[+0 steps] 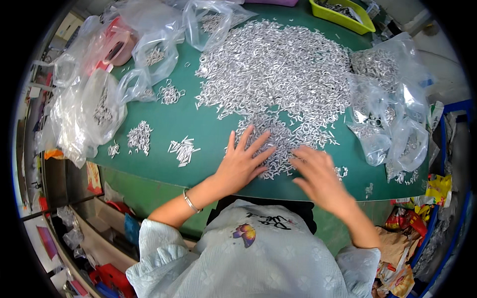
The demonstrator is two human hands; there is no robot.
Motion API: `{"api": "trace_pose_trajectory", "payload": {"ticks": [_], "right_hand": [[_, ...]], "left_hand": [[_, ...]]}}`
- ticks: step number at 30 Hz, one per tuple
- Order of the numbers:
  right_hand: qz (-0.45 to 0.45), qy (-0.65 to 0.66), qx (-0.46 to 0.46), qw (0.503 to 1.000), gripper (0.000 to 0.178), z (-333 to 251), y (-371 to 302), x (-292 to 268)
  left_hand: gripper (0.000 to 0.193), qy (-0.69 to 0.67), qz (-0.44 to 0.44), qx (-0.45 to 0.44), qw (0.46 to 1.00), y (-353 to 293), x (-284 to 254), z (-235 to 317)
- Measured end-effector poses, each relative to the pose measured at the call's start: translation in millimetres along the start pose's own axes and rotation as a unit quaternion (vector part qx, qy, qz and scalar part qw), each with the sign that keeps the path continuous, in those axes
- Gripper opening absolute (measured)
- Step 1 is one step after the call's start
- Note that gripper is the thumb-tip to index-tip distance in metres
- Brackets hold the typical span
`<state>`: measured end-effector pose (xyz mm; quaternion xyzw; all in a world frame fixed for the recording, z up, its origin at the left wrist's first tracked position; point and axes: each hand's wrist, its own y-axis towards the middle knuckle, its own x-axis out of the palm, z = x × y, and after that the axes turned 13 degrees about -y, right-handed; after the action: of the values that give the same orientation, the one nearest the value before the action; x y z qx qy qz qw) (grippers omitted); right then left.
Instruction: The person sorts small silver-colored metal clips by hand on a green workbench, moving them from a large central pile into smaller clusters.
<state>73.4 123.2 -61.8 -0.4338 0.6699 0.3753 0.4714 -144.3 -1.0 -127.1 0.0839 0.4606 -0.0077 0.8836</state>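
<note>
A large heap of small silver metal hooks (278,69) covers the middle of the green table (208,134). My left hand (242,161) lies flat with fingers spread on the near edge of that heap. My right hand (318,174), blurred, hovers with fingers apart over the hooks just to its right, near the table's front edge. Neither hand grips anything that I can see. A metal bangle (190,201) sits on my left wrist.
Small sorted clusters of hooks (184,149) (139,136) lie left of my hands. Clear plastic bags with hooks pile up at the left (94,109) and right (392,109). A yellow-green tray (343,15) stands at the back. Boxes and wrappers crowd the floor.
</note>
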Motion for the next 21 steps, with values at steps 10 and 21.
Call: {"api": "trace_pose_trajectory", "payload": {"ticks": [10, 21], "right_hand": [[0.101, -0.049, -0.032, 0.993, 0.028, 1.3, 16.8, 63.3], [0.046, -0.053, 0.005, 0.997, 0.047, -8.4, 40.5, 47.4]], "left_hand": [[0.046, 0.025, 0.072, -0.064, 0.995, 13.5, -14.0, -27.1], [0.056, 0.135, 0.017, -0.056, 0.989, 2.3, -6.5, -12.7]]}}
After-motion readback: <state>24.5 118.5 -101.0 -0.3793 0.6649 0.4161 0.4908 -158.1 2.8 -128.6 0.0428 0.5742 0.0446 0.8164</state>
